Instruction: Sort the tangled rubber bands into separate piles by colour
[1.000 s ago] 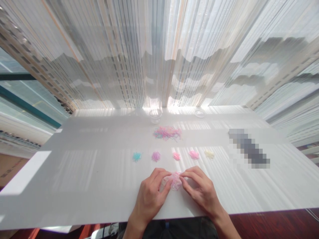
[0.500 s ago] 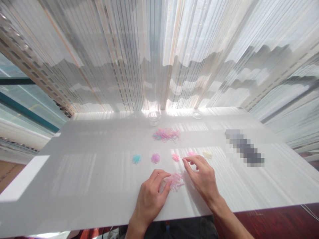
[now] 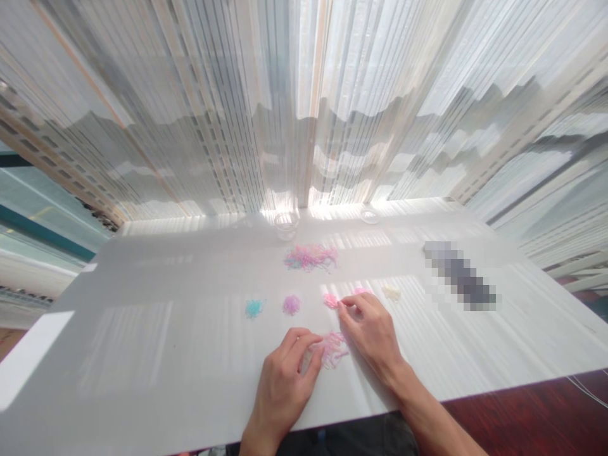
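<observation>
My left hand [image 3: 287,370] rests at the near side of a loose pile of thin pink and pale strands [image 3: 335,350], which look like small rubber bands. Its thumb and forefinger are curved with a small gap between them, nothing visible held. My right hand [image 3: 373,329] has thumb and forefinger pinched together at the right edge of a coral-pink heap [image 3: 330,300]; anything between the tips is too small to make out. Behind its knuckles a brighter pink heap [image 3: 362,292] is partly hidden. In the same row lie a turquoise heap [image 3: 254,308], a purple heap [image 3: 291,304] and a cream heap [image 3: 391,292].
A larger mixed pile [image 3: 311,257] of pink, purple and turquoise strands lies farther back. Behind it stand a clear round container [image 3: 286,226] and a flat clear lid or dish [image 3: 369,216]. A blurred dark object [image 3: 460,275] lies right on the white table [image 3: 166,392], before a striped curtain [image 3: 228,114].
My right hand has shifted slightly left, its pinched fingertips now at the coral-pink heap. My left hand stays beside the near pile. The whole view has turned slightly.
</observation>
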`<state>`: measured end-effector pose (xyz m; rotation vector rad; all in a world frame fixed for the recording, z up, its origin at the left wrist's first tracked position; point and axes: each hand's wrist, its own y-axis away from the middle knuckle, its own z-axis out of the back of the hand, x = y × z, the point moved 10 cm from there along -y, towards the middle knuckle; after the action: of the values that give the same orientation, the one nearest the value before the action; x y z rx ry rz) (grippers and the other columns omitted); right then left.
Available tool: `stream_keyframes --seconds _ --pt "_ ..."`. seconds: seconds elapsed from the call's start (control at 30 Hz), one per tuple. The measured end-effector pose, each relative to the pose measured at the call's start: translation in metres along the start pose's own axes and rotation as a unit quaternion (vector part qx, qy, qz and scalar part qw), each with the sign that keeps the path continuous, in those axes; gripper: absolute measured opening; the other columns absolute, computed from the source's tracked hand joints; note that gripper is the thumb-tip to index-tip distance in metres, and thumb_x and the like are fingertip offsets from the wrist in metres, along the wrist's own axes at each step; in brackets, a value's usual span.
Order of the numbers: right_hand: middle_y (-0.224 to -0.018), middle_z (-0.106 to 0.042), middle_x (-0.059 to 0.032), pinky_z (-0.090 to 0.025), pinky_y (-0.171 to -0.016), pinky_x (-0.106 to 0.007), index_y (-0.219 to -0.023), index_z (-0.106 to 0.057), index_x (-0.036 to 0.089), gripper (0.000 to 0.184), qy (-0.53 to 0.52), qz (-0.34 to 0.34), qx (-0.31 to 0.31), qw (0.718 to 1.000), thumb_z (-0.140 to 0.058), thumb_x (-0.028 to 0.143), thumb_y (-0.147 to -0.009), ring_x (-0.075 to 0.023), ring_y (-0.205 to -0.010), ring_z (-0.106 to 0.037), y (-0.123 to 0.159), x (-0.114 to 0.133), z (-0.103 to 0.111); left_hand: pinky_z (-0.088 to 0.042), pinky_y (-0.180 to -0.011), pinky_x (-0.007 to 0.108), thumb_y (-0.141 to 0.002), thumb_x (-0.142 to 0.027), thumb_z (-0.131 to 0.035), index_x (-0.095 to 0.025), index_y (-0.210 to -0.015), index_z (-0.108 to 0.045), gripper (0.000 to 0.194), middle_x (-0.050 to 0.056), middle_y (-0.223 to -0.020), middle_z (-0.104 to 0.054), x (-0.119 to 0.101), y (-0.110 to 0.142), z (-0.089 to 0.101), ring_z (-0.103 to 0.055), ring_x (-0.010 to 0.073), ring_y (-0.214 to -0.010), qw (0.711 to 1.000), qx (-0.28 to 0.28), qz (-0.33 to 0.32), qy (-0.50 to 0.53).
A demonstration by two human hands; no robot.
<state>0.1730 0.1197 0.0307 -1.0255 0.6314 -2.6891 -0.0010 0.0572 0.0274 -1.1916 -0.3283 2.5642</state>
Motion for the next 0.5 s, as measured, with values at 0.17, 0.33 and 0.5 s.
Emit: stream_keyframes --seconds 0.17,0.33,0.5 --pt "-0.081 -0.068 -0.0042 -0.048 -0.072 -0.033 -0.085 -0.068 0.020 0.018 0.000 -0.003 -0.002 1.000 -0.058 0.028 -0.097 -0.0199 -0.074 -0.061 -0.0010 -0.0008 0.0024 -0.054 -0.060 0.025 -0.104 -0.028 -0.056 -0.025 -0.110 -0.069 0.015 0.003 -0.102 -0.070 -0.0018 -0.0014 0.0002 -0.056 0.0108 -0.057 1.000 0.001 -0.003 -0.004" --pt "-0.081 -0.068 -0.0042 -0.049 -0.072 -0.033 -0.086 -0.068 0.020 0.019 -0.002 0.001 -0.009 1.000 -0.058 0.029 -0.098 -0.0197 -0.073 -0.061 -0.0001 0.0008 0.0040 -0.053 -0.059 0.024 -0.104 -0.028 -0.056 -0.024 -0.109 -0.069 0.015 0.003 -0.100 -0.070 -0.0039 -0.0021 0.0013 -0.056 0.0106 -0.056 1.000 -0.007 -0.012 -0.004" --pt "-0.081 -0.068 -0.0042 -0.051 -0.073 -0.034 -0.087 -0.069 0.020 0.016 0.011 0.003 0.001 1.000 -0.059 0.027 -0.098 -0.0207 -0.076 -0.063 0.0007 0.0009 0.0000 -0.053 -0.060 0.025 -0.104 -0.029 -0.056 -0.024 -0.109 -0.069 0.014 0.003 -0.101 -0.070 -0.0019 -0.0015 -0.0005 -0.055 0.0110 -0.057 1.000 -0.001 -0.009 -0.004"
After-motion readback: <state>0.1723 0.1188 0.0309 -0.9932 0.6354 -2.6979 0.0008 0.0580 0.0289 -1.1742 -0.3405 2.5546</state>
